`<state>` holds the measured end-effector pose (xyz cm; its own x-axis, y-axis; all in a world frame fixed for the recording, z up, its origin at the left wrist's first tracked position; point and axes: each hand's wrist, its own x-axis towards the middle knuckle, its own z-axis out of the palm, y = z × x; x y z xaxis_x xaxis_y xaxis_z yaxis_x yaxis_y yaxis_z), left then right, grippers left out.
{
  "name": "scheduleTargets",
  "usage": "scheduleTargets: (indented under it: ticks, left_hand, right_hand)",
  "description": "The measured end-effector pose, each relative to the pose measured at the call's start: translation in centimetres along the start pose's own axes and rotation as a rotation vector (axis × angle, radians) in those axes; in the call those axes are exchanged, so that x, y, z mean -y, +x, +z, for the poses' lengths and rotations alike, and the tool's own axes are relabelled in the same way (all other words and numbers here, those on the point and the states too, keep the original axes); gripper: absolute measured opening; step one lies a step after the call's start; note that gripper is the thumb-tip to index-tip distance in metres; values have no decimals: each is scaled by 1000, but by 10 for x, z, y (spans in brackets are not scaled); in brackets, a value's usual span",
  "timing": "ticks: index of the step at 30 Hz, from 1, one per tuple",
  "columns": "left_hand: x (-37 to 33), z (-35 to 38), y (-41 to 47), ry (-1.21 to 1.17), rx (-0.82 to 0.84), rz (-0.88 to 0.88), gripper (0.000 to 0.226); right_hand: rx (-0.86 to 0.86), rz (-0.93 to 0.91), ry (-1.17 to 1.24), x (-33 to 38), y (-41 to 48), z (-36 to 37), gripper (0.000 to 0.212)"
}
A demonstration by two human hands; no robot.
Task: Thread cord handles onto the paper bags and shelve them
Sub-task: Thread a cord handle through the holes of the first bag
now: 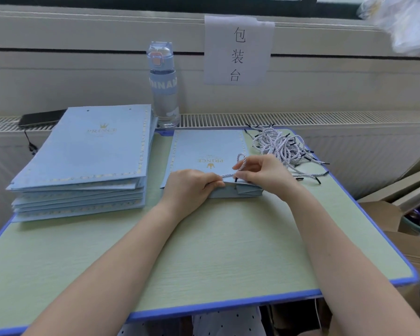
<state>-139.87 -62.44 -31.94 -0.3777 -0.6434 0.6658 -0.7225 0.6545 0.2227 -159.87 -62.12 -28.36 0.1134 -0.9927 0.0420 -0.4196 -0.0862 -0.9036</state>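
flat blue paper bag (204, 146), twisted cord (242, 158) looped atop

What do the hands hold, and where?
The left hand pinches the bag at its near edge; the right hand pinches a cord near its black tip.

Bare arms (121, 263), dotted white garment (228, 323) at the lap.
Both arms show uncovered from the lower edge of the view to the wrists. The left hand (189, 187) and right hand (264, 173) are bare as well, the fingers slim, the nails too small to make out. Below the near rim of the surface (204, 258) the white garment with small dark dots shows; its cut is hidden.
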Motion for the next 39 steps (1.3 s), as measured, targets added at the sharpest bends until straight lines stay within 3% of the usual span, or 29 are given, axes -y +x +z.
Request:
scheduleTargets:
  ticks: [4,10,13,17,24,27,30,33,39]
  left_hand:
    - [-1,0,1,3,-60,23,34]
    - [-3,-3,1,-2,-77,-13,33]
    - [-5,-3,3,5,-92,-36,33]
    - [-4,-4,3,-15,-91,-74,34]
    - [-5,-6,4,23,-104,-107,33]
    - [-5,-9,9,-8,-125,-183,24]
    - [-6,-13,11,-18,-153,-227,22]
    - [-8,-14,12,-36,-166,-256,22]
    - [-9,-10,11,-47,-51,-342,23]
  right_hand:
    - [-54,-86,-119,0,1,1,10]
    - [14,-75,-181,-1,2,-2,17]
    - [22,-88,-330,5,-1,-1,19]
    - [11,-78,-219,9,-2,0,47]
    - [66,-54,-147,4,-1,4,54]
    - [-177,-162,-67,7,-2,4,32]
    - [-494,-439,-109,15,-10,-2,19]
    - [-504,-627,-223,19,-19,2,15]
    - [-498,-621,-565,6,-11,30,14]
